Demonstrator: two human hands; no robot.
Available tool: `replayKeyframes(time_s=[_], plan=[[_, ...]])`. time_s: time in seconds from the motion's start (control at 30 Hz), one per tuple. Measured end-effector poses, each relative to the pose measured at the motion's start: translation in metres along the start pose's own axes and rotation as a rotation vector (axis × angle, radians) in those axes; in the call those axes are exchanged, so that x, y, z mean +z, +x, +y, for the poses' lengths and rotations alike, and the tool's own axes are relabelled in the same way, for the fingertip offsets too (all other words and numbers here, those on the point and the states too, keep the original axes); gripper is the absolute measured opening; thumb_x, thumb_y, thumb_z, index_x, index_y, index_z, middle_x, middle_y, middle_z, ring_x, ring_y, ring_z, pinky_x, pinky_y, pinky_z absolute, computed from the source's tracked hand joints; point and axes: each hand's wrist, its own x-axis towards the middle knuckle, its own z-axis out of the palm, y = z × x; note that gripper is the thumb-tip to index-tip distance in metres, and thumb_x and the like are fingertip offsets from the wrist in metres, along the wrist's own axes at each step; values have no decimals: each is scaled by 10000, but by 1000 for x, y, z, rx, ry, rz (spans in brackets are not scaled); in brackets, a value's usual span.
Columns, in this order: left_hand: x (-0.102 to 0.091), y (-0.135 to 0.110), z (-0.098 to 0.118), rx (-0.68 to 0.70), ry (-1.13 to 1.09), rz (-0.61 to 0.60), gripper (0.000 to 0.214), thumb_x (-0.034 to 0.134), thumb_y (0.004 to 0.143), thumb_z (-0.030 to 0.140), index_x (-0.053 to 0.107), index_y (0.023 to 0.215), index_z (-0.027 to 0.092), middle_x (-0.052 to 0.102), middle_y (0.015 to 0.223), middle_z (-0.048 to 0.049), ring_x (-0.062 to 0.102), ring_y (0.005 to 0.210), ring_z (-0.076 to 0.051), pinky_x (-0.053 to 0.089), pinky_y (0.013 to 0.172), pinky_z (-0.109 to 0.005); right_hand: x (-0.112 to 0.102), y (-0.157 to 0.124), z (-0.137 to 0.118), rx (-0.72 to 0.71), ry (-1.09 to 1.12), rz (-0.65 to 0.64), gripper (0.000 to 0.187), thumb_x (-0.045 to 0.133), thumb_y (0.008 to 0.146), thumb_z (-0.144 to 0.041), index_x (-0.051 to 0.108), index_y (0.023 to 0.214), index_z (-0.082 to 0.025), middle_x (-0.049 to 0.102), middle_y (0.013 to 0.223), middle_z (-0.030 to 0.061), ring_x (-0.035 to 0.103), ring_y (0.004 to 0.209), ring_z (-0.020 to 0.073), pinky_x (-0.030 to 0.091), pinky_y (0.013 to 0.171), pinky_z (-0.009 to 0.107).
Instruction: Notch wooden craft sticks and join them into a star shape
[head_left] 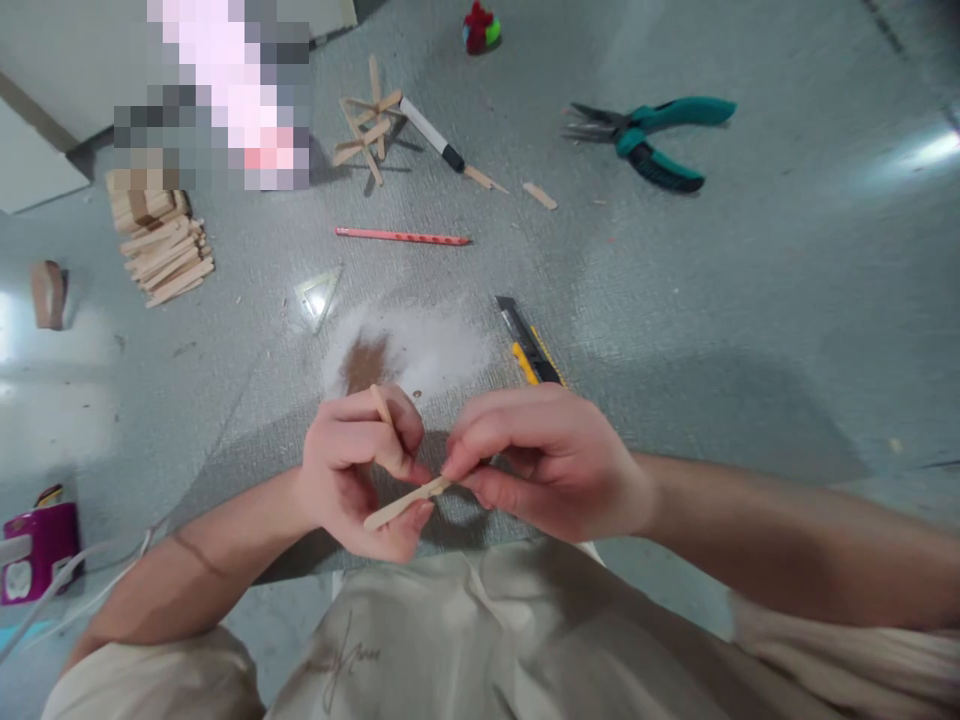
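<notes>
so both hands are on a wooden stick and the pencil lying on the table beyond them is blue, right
The colour is wrong: the head view shows the pencil is pinkish red. It does lie on the table beyond the left hand and right hand, which are both on a wooden stick.

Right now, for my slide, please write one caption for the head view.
Left hand and right hand grip a wooden craft stick, a utility knife lying beyond.
</notes>
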Motion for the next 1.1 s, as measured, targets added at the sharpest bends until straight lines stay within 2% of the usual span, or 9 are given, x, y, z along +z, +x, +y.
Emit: replayKeyframes(time_s=[0.2, 0.37, 0.5, 0.63, 0.83, 0.97, 1.1], plan=[[0, -1, 1, 52, 63, -2, 205, 728, 758, 334, 586, 721, 191, 511, 654, 39, 505, 589, -88, 456, 538, -226, 2, -1, 1, 3, -12, -50, 160, 600, 878, -36, 678, 865, -175, 695, 733, -6, 622, 646, 79, 494, 617, 190], [-2, 1, 0, 268, 203, -13, 358, 762, 771, 508, 575, 738, 204, 521, 639, 42, 526, 571, -102, 476, 510, -240, 2, -9, 2, -190, -104, -96, 155, 548, 961, -94, 644, 1042, -185, 731, 925, 57, 685, 833, 113, 558, 751, 211], [-2, 1, -1, 431, 269, -21, 290, 682, 823, 410, 558, 677, 192, 521, 648, 26, 494, 537, -94, 429, 440, -237, 3, -14, 6, -257, -137, -171, 149, 518, 991, -140, 631, 1067, -199, 723, 926, 60, 678, 822, 134, 572, 740, 235], [-3, -1, -1, 526, 338, -71, 301, 631, 845, 352, 520, 608, 201, 511, 696, 22, 476, 518, -80, 344, 402, -241, 7, -15, 8, -275, -122, -219, 174, 487, 986, -118, 636, 1049, -181, 705, 909, 80, 660, 822, 148, 575, 730, 255], [-6, 1, 1, 556, 366, -104, 281, 597, 844, 337, 507, 612, 207, 509, 698, 16, 474, 521, -81, 357, 405, -242, 11, -16, 6, -198, -102, -189, 172, 508, 957, -73, 623, 1013, -189, 702, 913, 60, 647, 793, 115, 555, 721, 210], [-8, 2, 3, 472, 386, -124, 189, 599, 815, 323, 544, 673, 211, 531, 676, 24, 500, 520, -89, 396, 410, -245, 10, -14, 4, -119, -119, -145, 181, 523, 962, -80, 625, 1031, -213, 715, 927, 46, 662, 785, 107, 562, 708, 204], [-7, 0, 4, 388, 347, -156, 144, 594, 830, 319, 567, 752, 201, 552, 688, 16, 525, 530, -108, 451, 446, -258, 10, -10, 2, -109, -137, -131, 188, 531, 949, -67, 624, 1007, -219, 718, 910, 44, 682, 786, 112, 576, 693, 202]])
